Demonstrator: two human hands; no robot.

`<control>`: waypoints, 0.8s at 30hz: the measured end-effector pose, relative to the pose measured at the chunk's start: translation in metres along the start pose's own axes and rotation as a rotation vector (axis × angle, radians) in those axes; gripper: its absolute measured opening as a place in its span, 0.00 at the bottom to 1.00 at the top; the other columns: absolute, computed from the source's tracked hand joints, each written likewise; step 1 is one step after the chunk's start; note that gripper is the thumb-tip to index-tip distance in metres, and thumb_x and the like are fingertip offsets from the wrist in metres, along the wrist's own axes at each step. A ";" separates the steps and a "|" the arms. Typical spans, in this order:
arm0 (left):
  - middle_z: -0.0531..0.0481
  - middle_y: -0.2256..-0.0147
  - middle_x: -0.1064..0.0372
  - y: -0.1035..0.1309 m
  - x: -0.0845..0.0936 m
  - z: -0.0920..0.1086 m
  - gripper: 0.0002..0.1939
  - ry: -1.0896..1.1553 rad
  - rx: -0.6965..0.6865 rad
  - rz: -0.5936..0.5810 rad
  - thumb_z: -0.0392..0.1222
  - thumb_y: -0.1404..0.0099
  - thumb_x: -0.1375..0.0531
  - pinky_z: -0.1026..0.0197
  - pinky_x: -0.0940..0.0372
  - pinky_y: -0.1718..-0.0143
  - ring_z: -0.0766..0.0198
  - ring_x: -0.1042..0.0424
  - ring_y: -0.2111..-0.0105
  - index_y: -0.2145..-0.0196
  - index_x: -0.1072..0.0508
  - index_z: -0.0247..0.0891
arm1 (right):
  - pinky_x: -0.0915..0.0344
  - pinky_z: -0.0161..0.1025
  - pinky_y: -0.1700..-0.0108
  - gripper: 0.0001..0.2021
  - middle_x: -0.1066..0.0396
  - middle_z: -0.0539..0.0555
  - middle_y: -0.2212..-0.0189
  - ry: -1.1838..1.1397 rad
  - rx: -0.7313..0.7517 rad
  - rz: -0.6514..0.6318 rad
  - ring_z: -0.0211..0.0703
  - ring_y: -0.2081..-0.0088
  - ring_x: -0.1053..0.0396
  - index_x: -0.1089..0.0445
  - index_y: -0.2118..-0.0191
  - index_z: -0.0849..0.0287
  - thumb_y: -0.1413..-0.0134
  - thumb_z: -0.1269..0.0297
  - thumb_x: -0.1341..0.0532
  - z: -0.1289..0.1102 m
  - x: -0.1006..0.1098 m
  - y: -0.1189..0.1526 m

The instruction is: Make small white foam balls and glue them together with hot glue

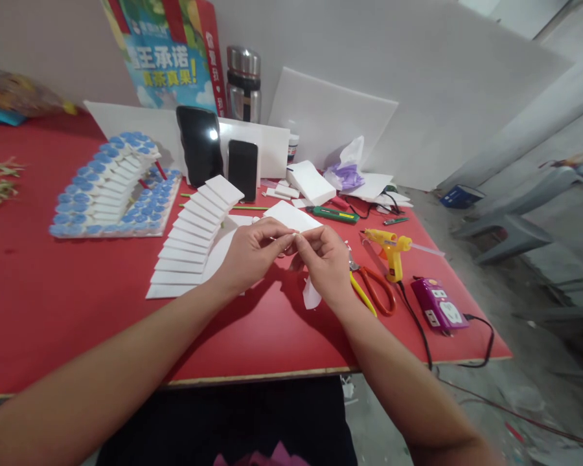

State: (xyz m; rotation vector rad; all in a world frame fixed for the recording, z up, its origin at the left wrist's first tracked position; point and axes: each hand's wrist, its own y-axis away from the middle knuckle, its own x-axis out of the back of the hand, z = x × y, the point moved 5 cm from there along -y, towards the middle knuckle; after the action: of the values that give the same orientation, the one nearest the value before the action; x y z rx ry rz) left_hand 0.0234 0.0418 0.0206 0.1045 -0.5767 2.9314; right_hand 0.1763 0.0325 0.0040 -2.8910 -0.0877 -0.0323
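Observation:
My left hand [252, 255] and my right hand [326, 266] meet over the red table, thumbs and fingertips pinched together. A tiny white piece [296, 234] shows between the fingertips; it is too small to tell what it is. Beneath my right hand hangs or lies a thin white scrap [311, 294]. To the left of my hands stands a curved white model staircase [184, 243] made of stacked flat steps. Behind my fingers lies a white board [291, 215]. Pliers [376, 291] with one yellow and one red handle lie to the right of my right hand.
A yellow glue gun [392, 249] and a purple power strip [440, 304] with cords are at the right. A green utility knife [335, 214], two phones [200, 145] and a steel flask [243, 81] stand or lie behind. A blue-and-white staircase model [111, 188] sits at left.

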 end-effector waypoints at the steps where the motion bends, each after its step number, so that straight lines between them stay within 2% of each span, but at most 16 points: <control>1: 0.48 0.66 0.24 0.000 0.000 0.000 0.07 0.012 0.008 -0.002 0.43 0.33 0.33 0.58 0.29 0.64 0.62 0.25 0.65 0.66 0.16 0.39 | 0.30 0.38 0.74 0.17 0.22 0.48 0.72 -0.012 -0.010 -0.001 0.38 0.78 0.26 0.33 0.64 0.54 0.39 0.47 0.32 -0.001 0.000 -0.001; 6: 0.48 0.66 0.23 0.001 0.000 0.001 0.06 0.003 0.013 0.001 0.41 0.33 0.33 0.59 0.29 0.64 0.62 0.25 0.66 0.66 0.16 0.39 | 0.31 0.37 0.75 0.15 0.22 0.49 0.73 -0.069 -0.034 -0.045 0.38 0.79 0.27 0.32 0.65 0.55 0.40 0.50 0.31 -0.005 0.000 -0.002; 11: 0.46 0.65 0.22 0.005 0.000 0.009 0.07 -0.316 -0.262 0.060 0.37 0.29 0.37 0.57 0.30 0.61 0.59 0.23 0.63 0.64 0.18 0.37 | 0.29 0.38 0.74 0.13 0.21 0.50 0.72 -0.049 -0.012 -0.048 0.38 0.80 0.27 0.30 0.65 0.55 0.39 0.52 0.31 -0.006 -0.002 -0.001; 14: 0.43 0.64 0.22 0.010 -0.005 0.013 0.10 -0.565 -0.451 0.074 0.35 0.26 0.41 0.53 0.30 0.58 0.56 0.24 0.62 0.63 0.19 0.35 | 0.29 0.39 0.73 0.13 0.22 0.49 0.76 -0.014 -0.048 -0.052 0.41 0.79 0.26 0.29 0.64 0.54 0.39 0.51 0.32 -0.002 -0.003 0.000; 17: 0.40 0.62 0.22 0.013 -0.010 0.013 0.12 -0.712 -0.530 0.053 0.36 0.24 0.44 0.49 0.29 0.57 0.52 0.24 0.60 0.61 0.20 0.34 | 0.29 0.40 0.74 0.14 0.25 0.48 0.80 -0.026 -0.106 -0.043 0.42 0.80 0.27 0.29 0.64 0.54 0.41 0.49 0.31 0.002 -0.003 -0.001; 21: 0.39 0.60 0.22 0.013 -0.013 0.012 0.12 -0.619 -0.509 0.025 0.35 0.25 0.43 0.49 0.29 0.55 0.52 0.24 0.59 0.57 0.18 0.33 | 0.29 0.40 0.76 0.14 0.24 0.48 0.79 -0.073 -0.157 -0.005 0.42 0.82 0.28 0.30 0.66 0.54 0.43 0.50 0.30 0.004 0.000 -0.003; 24: 0.43 0.60 0.21 0.008 -0.008 0.007 0.10 -0.371 -0.368 0.028 0.37 0.26 0.40 0.53 0.29 0.55 0.56 0.23 0.59 0.59 0.16 0.38 | 0.31 0.38 0.77 0.14 0.25 0.47 0.81 -0.075 -0.156 0.000 0.42 0.82 0.28 0.31 0.65 0.54 0.43 0.51 0.30 0.001 0.002 -0.004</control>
State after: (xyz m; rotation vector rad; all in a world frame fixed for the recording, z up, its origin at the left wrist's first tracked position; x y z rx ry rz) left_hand 0.0303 0.0305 0.0233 0.6049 -1.1650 2.7857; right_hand 0.1779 0.0364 0.0036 -3.0484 -0.1025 0.0725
